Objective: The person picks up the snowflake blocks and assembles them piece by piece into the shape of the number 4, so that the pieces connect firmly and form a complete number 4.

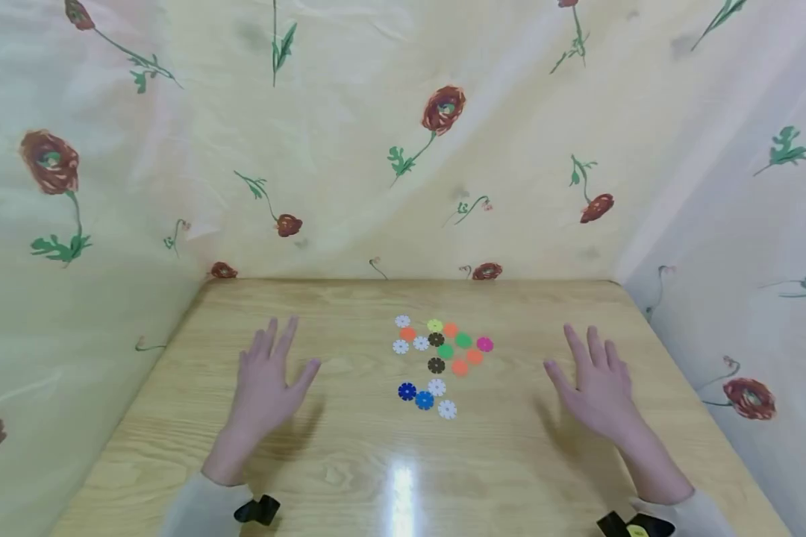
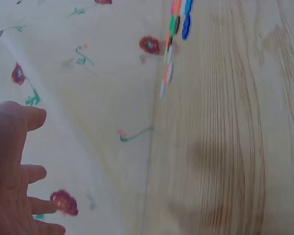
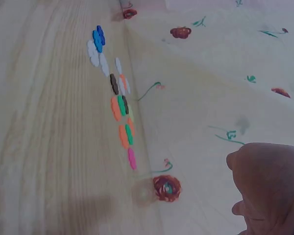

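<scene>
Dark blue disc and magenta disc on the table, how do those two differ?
Colour: the dark blue disc is deep blue, the magenta disc a bright pink.
Place: the dark blue disc lies nearer the person, the magenta disc farther away and more to the right.
Neighbours: the dark blue disc is beside a lighter blue disc, the magenta disc beside a green disc.
Both are round, notched and flat on the table.

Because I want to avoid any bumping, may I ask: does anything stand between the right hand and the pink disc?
Nothing visible does. In the head view, only the surface of the table shows between the right hand and the pink disc; the other discs lie to its left.
</scene>
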A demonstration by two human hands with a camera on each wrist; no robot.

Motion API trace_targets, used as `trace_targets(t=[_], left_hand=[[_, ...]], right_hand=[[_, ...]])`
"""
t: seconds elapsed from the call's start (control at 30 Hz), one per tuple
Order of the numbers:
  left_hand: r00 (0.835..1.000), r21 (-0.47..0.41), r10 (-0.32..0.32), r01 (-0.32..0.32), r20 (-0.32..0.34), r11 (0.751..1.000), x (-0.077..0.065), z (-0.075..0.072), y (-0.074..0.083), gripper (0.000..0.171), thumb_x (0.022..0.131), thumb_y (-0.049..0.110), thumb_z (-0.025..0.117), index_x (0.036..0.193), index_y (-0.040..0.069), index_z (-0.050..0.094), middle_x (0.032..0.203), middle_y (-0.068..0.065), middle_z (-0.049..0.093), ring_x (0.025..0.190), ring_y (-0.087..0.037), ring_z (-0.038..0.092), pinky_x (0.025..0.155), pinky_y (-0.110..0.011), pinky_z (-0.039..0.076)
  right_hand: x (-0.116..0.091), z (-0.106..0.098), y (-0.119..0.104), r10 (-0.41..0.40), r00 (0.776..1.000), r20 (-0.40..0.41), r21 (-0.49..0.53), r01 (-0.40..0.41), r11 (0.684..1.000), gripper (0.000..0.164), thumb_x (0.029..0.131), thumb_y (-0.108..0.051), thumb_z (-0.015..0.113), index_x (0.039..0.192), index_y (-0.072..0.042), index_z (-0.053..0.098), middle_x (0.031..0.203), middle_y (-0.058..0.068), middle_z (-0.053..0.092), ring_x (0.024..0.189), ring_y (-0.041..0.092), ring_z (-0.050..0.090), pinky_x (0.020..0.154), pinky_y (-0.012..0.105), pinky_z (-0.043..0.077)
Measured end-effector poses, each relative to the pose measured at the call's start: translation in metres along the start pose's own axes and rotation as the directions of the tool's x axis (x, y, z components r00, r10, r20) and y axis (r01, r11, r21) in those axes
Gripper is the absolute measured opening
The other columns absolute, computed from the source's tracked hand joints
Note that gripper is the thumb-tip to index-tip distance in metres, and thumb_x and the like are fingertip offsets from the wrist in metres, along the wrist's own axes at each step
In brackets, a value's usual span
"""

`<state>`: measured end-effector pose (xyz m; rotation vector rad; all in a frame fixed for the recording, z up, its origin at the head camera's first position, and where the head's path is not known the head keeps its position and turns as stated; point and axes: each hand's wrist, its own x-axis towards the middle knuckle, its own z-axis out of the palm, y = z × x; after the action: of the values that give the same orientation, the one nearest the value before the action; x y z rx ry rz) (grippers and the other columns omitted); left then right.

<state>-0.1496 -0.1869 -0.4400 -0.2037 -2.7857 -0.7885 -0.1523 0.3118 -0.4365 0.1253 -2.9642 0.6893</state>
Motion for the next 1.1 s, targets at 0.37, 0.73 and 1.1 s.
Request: trace_targets(t=[0.37, 0.73, 1.1], left_hand=[[0.979, -0.17, 0.092, -0.061, 0.181, 0.984, 0.018, 0.036, 0.045, 0.076, 0.104, 0.045, 0.066, 0.168, 0.02, 0.034, 0.173, -0.019, 0.031, 0.157, -0.049, 0.033, 0.12, -0.073, 0.036], [0.915, -0.194, 0.204, -0.142, 0.348, 0.971, 0.029, 0.088, 0.073, 0.056, 0.098, 0.029, 0.076, 0.148, 0.01, 0.062, 0.146, -0.019, 0.063, 0.136, -0.039, 0.059, 0.111, -0.056, 0.055], [0.862, -0.025, 0.224, -0.239, 0.455, 0.971, 0.033, 0.107, 0.083, 0.046, 0.094, 0.026, 0.08, 0.137, 0.013, 0.072, 0.113, -0.006, 0.071, 0.078, -0.006, 0.052, 0.07, -0.021, 0.053]], right_hand=[[0.04, 0.005, -0.037, -0.125, 0.992, 0.022, 0.032, 0.124, 0.992, 0.075, 0.112, -0.046, 0.048, 0.168, -0.002, 0.023, 0.171, 0.041, 0.009, 0.152, 0.073, 0.004, 0.116, 0.088, 0.008], [0.059, 0.034, -0.062, -0.246, 0.968, 0.044, 0.034, 0.245, 0.969, 0.059, 0.113, -0.034, 0.051, 0.157, 0.004, 0.044, 0.165, 0.038, 0.033, 0.148, 0.064, 0.035, 0.117, 0.081, 0.031], [0.066, 0.055, -0.062, -0.307, 0.935, 0.179, 0.098, 0.294, 0.951, 0.044, 0.109, -0.02, 0.058, 0.142, 0.01, 0.058, 0.134, 0.029, 0.069, 0.125, 0.046, 0.067, 0.109, 0.061, 0.054]])
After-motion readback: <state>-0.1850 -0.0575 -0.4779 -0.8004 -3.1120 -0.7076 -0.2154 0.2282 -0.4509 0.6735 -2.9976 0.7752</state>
